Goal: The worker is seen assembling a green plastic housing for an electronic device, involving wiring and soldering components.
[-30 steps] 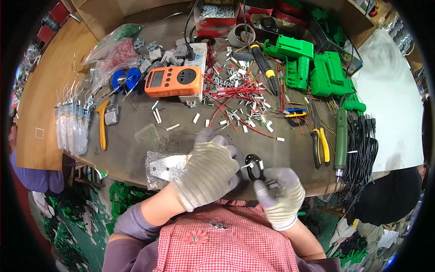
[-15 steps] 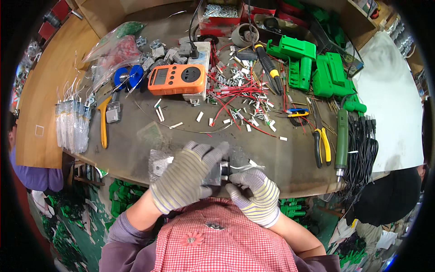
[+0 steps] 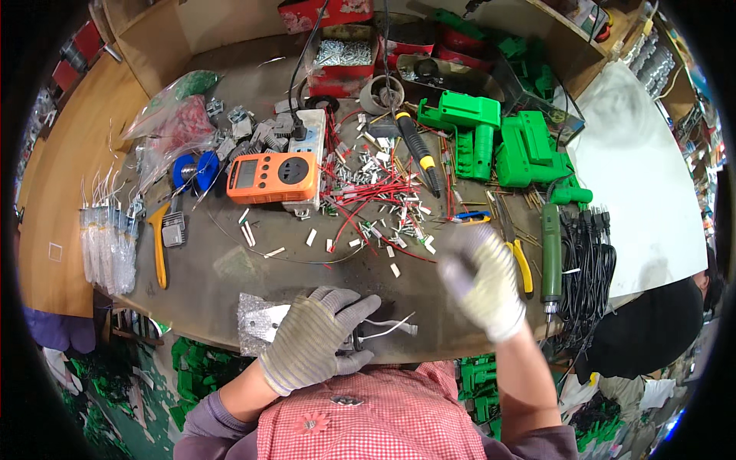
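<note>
In a striped work glove, my left hand (image 3: 318,333) holds down a flat metal part in bubble wrap (image 3: 253,326) at the table's near edge. The wrapped end sticks out left of the hand. White wires (image 3: 389,326) come out on its right; the part's middle is hidden under my palm. My right hand (image 3: 484,287), gloved too, is raised over the table and smeared by motion. Its fingers are close to the yellow-handled pliers (image 3: 524,268) and a small blue-and-orange cutter (image 3: 472,218); whether it touches either, I cannot tell.
An orange meter (image 3: 272,178) rests on a power strip beside heaped red wires (image 3: 379,192) and white connectors. A yellow-black soldering iron (image 3: 418,153), green tool housings (image 3: 529,149), a green electric screwdriver (image 3: 550,257) and black cables (image 3: 586,268) lie right. Wrapped parts (image 3: 107,249) are bunched left.
My right hand has left the white wires beside the wrapped part and moved up and right toward the pliers. My left hand stays on the part. The whole view has shifted slightly.
</note>
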Tool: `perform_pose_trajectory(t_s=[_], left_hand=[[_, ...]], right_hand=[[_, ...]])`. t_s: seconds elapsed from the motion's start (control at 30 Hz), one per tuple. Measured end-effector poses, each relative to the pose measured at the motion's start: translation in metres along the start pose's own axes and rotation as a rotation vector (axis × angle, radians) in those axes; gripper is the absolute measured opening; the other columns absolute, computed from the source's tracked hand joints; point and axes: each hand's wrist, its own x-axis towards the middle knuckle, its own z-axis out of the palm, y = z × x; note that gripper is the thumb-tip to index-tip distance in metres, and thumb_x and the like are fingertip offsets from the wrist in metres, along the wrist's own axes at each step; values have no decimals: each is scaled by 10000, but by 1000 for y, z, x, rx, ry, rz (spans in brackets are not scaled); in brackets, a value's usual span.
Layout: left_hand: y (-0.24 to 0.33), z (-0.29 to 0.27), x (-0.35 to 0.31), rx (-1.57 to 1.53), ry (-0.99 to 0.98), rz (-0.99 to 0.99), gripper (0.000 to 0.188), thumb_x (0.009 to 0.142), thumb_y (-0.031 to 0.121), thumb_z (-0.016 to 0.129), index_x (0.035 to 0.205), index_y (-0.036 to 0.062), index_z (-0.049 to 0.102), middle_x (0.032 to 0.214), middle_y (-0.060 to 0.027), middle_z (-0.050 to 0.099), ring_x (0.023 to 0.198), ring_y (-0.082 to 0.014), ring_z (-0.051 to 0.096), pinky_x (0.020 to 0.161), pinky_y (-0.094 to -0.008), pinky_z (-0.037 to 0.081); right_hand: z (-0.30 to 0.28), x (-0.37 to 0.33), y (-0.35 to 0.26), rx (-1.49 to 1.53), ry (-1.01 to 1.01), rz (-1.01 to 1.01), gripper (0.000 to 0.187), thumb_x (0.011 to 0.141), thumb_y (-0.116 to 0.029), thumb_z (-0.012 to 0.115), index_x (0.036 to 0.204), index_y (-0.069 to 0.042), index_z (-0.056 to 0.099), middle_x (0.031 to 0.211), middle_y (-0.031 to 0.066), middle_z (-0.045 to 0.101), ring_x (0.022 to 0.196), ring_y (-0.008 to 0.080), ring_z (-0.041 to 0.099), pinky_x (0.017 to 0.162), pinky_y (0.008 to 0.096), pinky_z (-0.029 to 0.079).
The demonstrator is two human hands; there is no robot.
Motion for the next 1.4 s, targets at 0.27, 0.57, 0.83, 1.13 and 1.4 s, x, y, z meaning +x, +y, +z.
perform_pose_trajectory(t_s=[0.27,0.57,0.83,1.13,1.4], left_hand=[[6,-3,4,41,-3,-56,772,664,380,817,1326,56,588,1117,-185,634,993,-382,606,877,-491,500],[5,-3,2,41,-18,-30,791,675,406,812,1343,59,571,1120,-190,634,1001,-385,608,879,-485,497],[5,-19,4,-78,251,-20,975,714,442,841,1490,30,418,1409,-257,488,1270,-451,488,1083,-495,416],[25,-30,20,-1210,-17,128,960,743,280,908,1505,14,387,1468,-150,485,1329,-256,490,1101,-450,402],[33,-33,18,-200,334,66,947,708,454,871,1464,40,481,1228,-194,614,1075,-372,597,983,-455,476]], right_hand=[[-4,113,68,-866,-78,326,497,829,-216,764,1303,-132,637,1135,210,628,1057,366,635,884,476,541],[-3,135,100,-793,195,512,555,829,-227,703,1325,-143,469,1037,229,661,886,398,694,749,515,573],[-82,62,-7,-94,537,99,340,812,-95,725,1134,-25,640,1116,126,675,998,210,637,927,341,497],[-41,18,-56,925,94,3,726,761,-202,874,1367,-140,479,1223,176,614,1019,256,643,871,365,536],[14,-24,-73,747,-155,3,1098,705,-274,939,1569,-49,298,1510,165,478,1383,291,487,1149,409,375]])
